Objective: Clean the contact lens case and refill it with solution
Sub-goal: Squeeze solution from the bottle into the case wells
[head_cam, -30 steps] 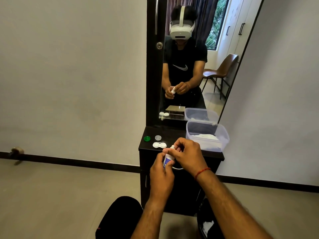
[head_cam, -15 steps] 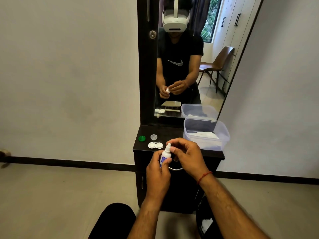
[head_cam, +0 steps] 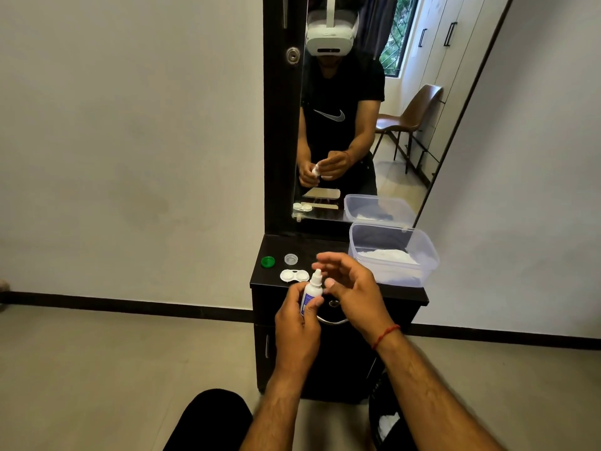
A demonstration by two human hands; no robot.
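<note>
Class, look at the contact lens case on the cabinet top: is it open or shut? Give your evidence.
Open. The contact lens case shows two uncovered wells, and its green cap and clear cap lie apart behind it.

Plain grey walls (head_cam: 130,141); beige floor (head_cam: 113,369); black dresser (head_cam: 403,294); mirror (head_cam: 406,141) reflecting brown chair (head_cam: 413,115), window (head_cam: 393,37).

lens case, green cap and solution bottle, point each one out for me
lens case (head_cam: 294,275): head view, on the join between its two open white wells.
green cap (head_cam: 268,261): head view, on the cap's top face.
solution bottle (head_cam: 313,289): head view, on the white body just below the nozzle.
</note>
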